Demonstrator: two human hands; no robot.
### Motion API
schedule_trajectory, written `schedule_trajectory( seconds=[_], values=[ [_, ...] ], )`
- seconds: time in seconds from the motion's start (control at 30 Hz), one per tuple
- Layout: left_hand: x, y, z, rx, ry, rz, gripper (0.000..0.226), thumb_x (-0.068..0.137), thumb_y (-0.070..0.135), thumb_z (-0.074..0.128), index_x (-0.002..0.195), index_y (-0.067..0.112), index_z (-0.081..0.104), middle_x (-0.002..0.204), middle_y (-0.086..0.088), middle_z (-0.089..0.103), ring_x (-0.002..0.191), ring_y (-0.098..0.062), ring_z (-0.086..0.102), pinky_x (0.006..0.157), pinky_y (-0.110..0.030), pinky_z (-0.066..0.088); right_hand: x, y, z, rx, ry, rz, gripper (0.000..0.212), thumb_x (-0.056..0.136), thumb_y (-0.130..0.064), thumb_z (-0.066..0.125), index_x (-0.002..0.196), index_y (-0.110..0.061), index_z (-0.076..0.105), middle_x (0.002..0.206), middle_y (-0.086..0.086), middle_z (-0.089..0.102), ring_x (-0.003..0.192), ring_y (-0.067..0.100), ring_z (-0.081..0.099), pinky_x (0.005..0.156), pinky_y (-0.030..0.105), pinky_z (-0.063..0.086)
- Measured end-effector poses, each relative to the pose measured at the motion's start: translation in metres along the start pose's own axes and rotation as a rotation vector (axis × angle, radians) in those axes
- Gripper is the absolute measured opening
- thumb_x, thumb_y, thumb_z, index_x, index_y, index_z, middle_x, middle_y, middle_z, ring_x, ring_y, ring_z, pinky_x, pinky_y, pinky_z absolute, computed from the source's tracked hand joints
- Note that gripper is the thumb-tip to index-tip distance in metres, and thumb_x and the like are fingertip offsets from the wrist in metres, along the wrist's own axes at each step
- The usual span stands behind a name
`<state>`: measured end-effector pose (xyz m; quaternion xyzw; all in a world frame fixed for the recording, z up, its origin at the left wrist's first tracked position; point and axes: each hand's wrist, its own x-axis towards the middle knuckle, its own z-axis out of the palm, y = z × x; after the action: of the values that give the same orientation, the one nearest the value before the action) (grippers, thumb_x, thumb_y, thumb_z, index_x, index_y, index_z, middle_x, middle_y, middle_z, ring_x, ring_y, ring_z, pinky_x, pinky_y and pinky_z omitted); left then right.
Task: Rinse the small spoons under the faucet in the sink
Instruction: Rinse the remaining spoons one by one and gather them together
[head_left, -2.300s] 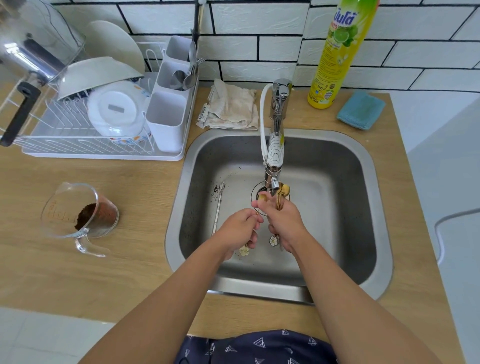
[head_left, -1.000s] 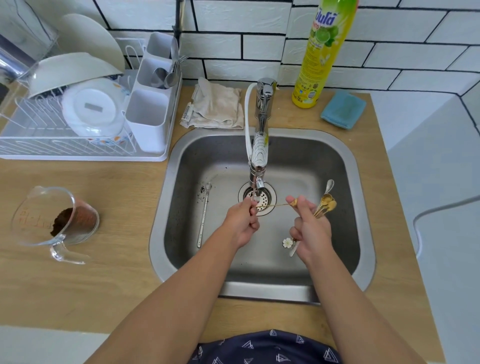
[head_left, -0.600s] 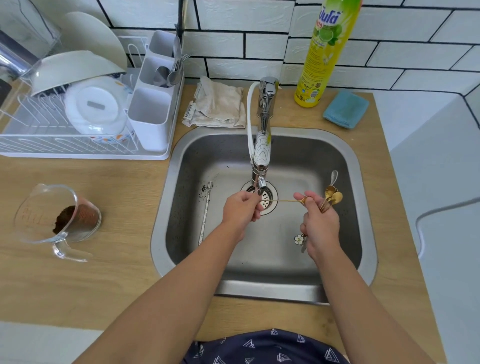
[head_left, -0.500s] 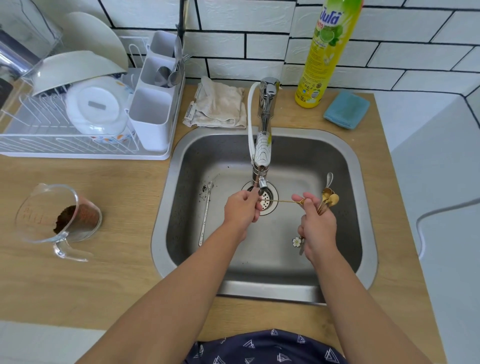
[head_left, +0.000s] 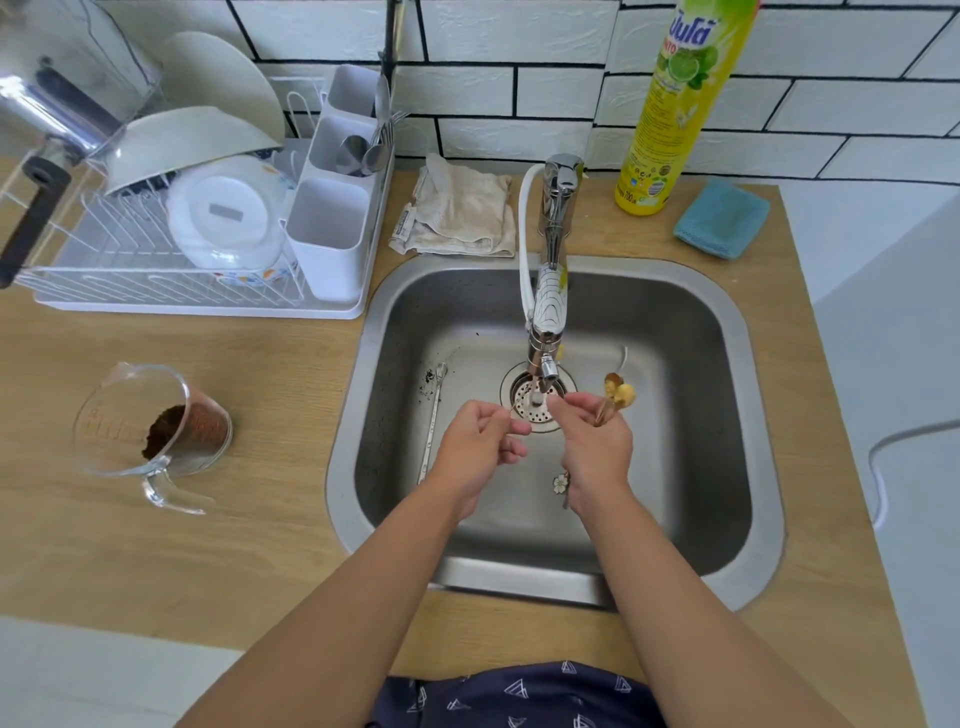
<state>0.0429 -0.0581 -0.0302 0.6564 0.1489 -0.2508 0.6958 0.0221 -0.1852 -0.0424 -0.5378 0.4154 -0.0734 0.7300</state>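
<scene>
Over the steel sink (head_left: 727, 332), my right hand (head_left: 597, 441) grips a bunch of small gold spoons (head_left: 619, 396); their bowls stick up past my fingers and a flower-shaped handle end (head_left: 560, 484) hangs below my wrist. My left hand (head_left: 480, 441) pinches the thin handle of one more small spoon, whose other end reaches my right fingertips under the faucet (head_left: 546, 322). A thin stream of water falls from the spout onto the drain strainer (head_left: 537, 402) between my hands. A long silver spoon (head_left: 432, 421) lies on the sink floor to the left.
A glass measuring cup (head_left: 150, 426) with brown powder stands on the wooden counter at left. A white dish rack (head_left: 197, 223) with bowls and a cutlery holder sits behind it. A folded cloth (head_left: 460, 213), a yellow dish soap bottle (head_left: 675, 104) and a blue sponge (head_left: 722, 218) line the back.
My right hand has moved left with the spoon bunch, closing the gap to my left hand, so both hands now meet under the spout. The single spoon's handle is now mostly hidden.
</scene>
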Motion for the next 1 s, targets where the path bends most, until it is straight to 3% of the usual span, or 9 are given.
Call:
schedule_trajectory(
  seconds=[0.1,0.2,0.27,0.37,0.5,0.67,0.77,0.9,1.0],
  values=[
    [-0.006,0.000,-0.003,0.002,-0.032,-0.008,0.008,0.105,0.012,0.045,0.105,0.006,0.050,0.083,-0.004,0.073,0.056,-0.010,0.061,0.060,-0.024,0.052,0.002,0.000,-0.004,-0.066,-0.159,0.139,0.025,0.083,-0.026,0.086,0.102,-0.015,0.074,0.081,-0.004,0.075,0.038,0.003,0.036,0.038,0.020,0.030],
    [-0.013,-0.001,-0.002,0.063,-0.093,-0.009,0.009,0.105,0.012,0.044,0.103,0.006,0.050,0.081,-0.007,0.068,0.054,-0.010,0.059,0.056,-0.023,0.050,0.005,-0.006,0.002,-0.102,-0.243,0.133,0.019,0.091,-0.027,0.077,0.097,-0.009,0.078,0.057,-0.012,0.066,0.037,0.005,0.023,0.034,0.020,0.024],
    [-0.016,-0.001,-0.003,0.086,-0.106,-0.005,0.009,0.105,0.013,0.044,0.102,0.006,0.050,0.078,-0.005,0.066,0.052,-0.010,0.057,0.054,-0.022,0.048,0.014,-0.016,0.006,-0.048,-0.169,0.139,0.022,0.096,-0.030,0.071,0.092,-0.008,0.075,0.051,-0.015,0.062,0.037,0.005,0.022,0.034,0.020,0.023],
    [-0.016,0.003,-0.004,0.071,-0.079,0.006,0.010,0.105,0.012,0.045,0.099,0.007,0.051,0.075,-0.004,0.067,0.052,-0.010,0.057,0.053,-0.022,0.048,0.016,-0.017,0.010,-0.022,-0.175,0.150,0.026,0.097,-0.032,0.070,0.078,-0.015,0.078,0.067,-0.007,0.073,0.037,0.006,0.023,0.034,0.021,0.023],
    [-0.013,0.007,-0.003,0.071,-0.027,0.013,0.011,0.105,0.010,0.044,0.096,0.010,0.051,0.076,-0.006,0.065,0.052,-0.009,0.056,0.052,-0.022,0.047,-0.010,0.001,0.013,-0.132,-0.358,0.174,0.015,0.088,-0.028,0.079,0.091,-0.014,0.082,0.058,-0.001,0.055,0.040,0.008,0.026,0.036,0.019,0.024],
    [-0.019,0.004,-0.012,0.140,-0.042,0.026,0.011,0.104,0.013,0.046,0.097,0.008,0.053,0.073,-0.003,0.065,0.052,-0.010,0.055,0.052,-0.023,0.046,0.012,-0.015,0.005,0.008,-0.178,0.180,0.018,0.092,-0.025,0.075,0.079,-0.014,0.076,0.048,-0.013,0.051,0.037,0.005,0.021,0.036,0.020,0.020],
    [-0.019,0.010,-0.004,0.129,-0.038,0.005,0.012,0.105,0.012,0.045,0.096,0.009,0.052,0.071,-0.001,0.061,0.049,-0.009,0.050,0.050,-0.023,0.043,0.005,-0.006,0.007,-0.044,-0.263,0.191,0.011,0.090,-0.021,0.078,0.080,-0.016,0.078,0.053,-0.008,0.051,0.039,0.006,0.021,0.036,0.021,0.020],
    [-0.013,0.020,-0.007,-0.250,-0.096,-0.268,0.021,0.103,0.007,0.042,0.087,0.015,0.052,0.061,0.005,0.045,0.040,-0.008,0.031,0.043,-0.021,0.029,0.000,-0.002,0.003,-0.048,-0.374,0.195,0.020,0.089,-0.018,0.078,0.105,-0.005,0.076,0.082,0.008,0.062,0.039,0.004,0.021,0.035,0.019,0.020],
    [-0.015,0.023,-0.017,-0.502,-0.179,-0.475,0.020,0.102,0.008,0.044,0.085,0.017,0.048,0.059,0.006,0.042,0.039,-0.007,0.030,0.041,-0.020,0.030,0.012,-0.008,-0.003,0.070,-0.278,0.192,0.022,0.094,-0.023,0.074,0.074,-0.017,0.080,0.094,0.013,0.070,0.037,0.004,0.020,0.034,0.018,0.020]
  ],
)
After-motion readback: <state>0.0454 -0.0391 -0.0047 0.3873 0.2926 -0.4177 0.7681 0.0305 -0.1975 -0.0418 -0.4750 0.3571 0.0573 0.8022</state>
